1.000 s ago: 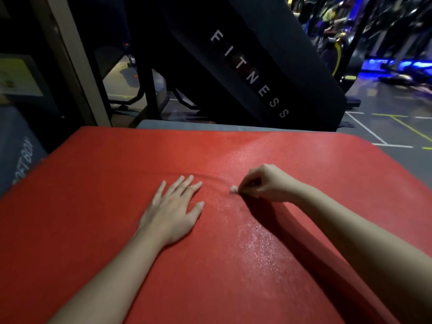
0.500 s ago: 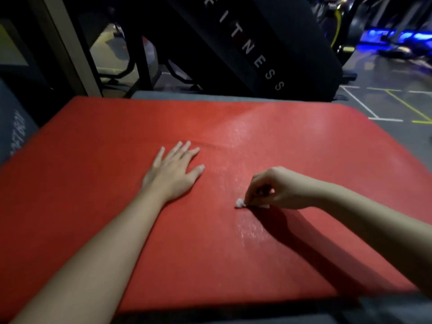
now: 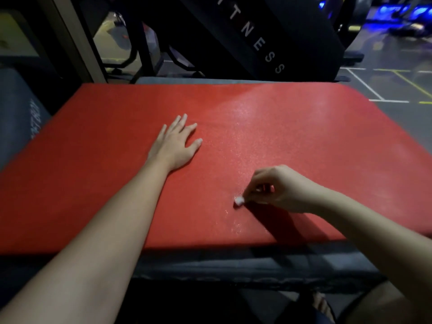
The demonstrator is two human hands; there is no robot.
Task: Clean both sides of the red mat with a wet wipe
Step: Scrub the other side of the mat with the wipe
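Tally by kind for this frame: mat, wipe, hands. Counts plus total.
red mat: 1
wet wipe: 1 (small white wad, touching the mat)
hands: 2 (left hand flat on the mat, right hand pinching the wipe)
total: 4

Red mat (image 3: 93,183): one. Wet wipe (image 3: 239,200): one. Hands (image 3: 174,146) (image 3: 280,188): two.
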